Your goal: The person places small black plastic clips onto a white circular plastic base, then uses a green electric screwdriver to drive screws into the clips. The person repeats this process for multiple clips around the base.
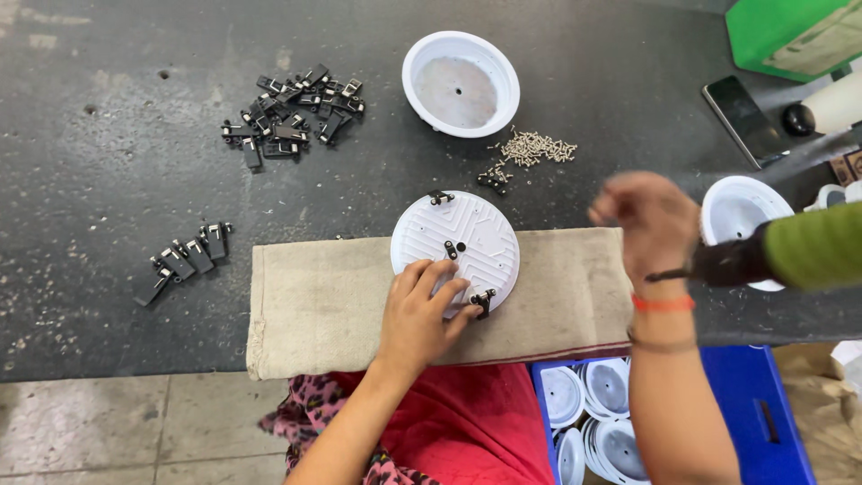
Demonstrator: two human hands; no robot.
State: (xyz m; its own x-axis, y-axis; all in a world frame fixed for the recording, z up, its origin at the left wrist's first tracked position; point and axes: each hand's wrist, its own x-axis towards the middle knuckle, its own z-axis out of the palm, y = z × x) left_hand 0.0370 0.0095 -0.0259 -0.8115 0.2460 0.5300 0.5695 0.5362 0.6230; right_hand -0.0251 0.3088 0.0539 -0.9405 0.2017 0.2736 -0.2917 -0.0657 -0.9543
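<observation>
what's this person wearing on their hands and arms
Both arms are bare, with no sleeves or gloves. The left hand has nothing on its wrist. The right hand has an orange band on its wrist and a thin dark bangle lower down the forearm.

White round housing [467, 235] flat on cloth, probably three clips attached.

Dark, scuffed worktop [108, 72] filling most of the view, speckled with pale marks. Beige cloth mat [314, 310] laid along its near edge. Grey tiled floor [135, 431] below the near-left edge. Blue crate [763, 413] under the near-right edge. Even, diffuse light.
</observation>
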